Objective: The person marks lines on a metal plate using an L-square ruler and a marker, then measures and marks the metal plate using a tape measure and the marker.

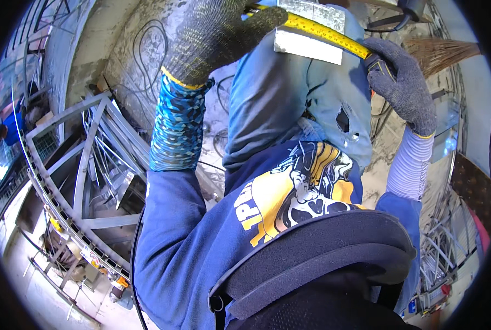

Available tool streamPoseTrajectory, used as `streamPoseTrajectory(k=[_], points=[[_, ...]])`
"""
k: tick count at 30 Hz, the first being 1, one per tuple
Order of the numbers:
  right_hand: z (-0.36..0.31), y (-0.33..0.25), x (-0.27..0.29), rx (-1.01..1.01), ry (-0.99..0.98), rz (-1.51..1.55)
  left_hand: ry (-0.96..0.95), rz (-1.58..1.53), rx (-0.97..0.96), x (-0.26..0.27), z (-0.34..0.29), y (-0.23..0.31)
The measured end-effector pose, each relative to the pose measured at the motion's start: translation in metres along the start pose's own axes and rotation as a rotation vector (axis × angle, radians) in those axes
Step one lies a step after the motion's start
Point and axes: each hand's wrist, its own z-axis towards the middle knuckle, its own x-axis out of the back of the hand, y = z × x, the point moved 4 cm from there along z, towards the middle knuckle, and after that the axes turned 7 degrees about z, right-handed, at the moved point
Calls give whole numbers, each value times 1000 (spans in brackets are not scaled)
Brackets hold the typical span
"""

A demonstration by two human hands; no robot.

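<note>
My left hand [212, 33], in a dark knit glove with a yellow cuff, presses down on the left end of a yellow tape measure blade [322, 34] at the top of the head view. The blade runs right and down across a flat silvery metal piece [309, 47] resting over my knees. My right hand [402, 82], in a grey knit glove, grips the tape measure's case at the blade's right end. A patterned blue sleeve covers my left forearm, a pale striped one my right. My blue trousers have a torn hole [343, 120].
A grey welded metal frame [86, 165] with bars lies on the floor to my left, cables [146, 49] coil on the concrete behind it. A broom [443, 52] lies at upper right. More metal rods [443, 242] are stacked at lower right. A person in blue [9, 132] is at far left.
</note>
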Motion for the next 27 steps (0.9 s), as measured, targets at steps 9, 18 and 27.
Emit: streamPoseTrajectory(k=[9, 18, 27], points=[[-5, -1, -8, -3, -46, -83, -15, -94, -69, -41, -30, -35], [-11, -11, -7, 43, 6, -257, -63, -214, 1, -57, -46, -47], [-14, -8, -10, -19, -37, -169, -48, -244, 15, -65, -48, -48]])
